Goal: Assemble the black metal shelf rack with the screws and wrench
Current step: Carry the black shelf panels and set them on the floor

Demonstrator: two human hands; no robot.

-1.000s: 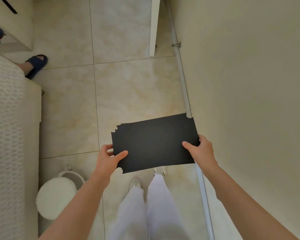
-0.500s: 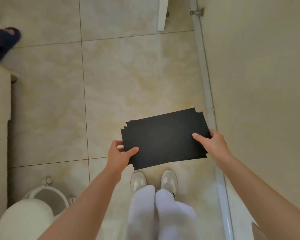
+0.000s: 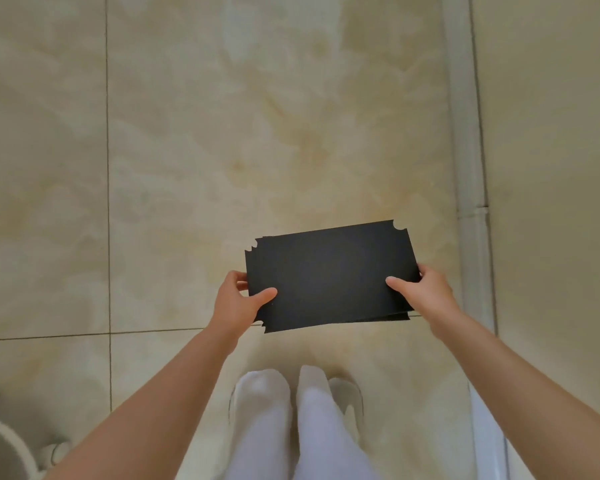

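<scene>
- A stack of black shelf panels (image 3: 329,277) is held above the floor tiles (image 3: 187,133), clear of them.
- The left hand (image 3: 238,303) is clamped on one short end, the right hand (image 3: 421,292) on the other (thumbs on top).
- The long axis runs hand to hand; neither hand is judged nearer.
- The notched far edge points away from both hands.

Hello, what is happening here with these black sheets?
A person stands on the tiled floor and holds a small stack of black panels with notched corners, flat and above their shoes. The left hand grips the left edge, the right hand the right edge. No screws, wrench or rack frame are in view.
</scene>
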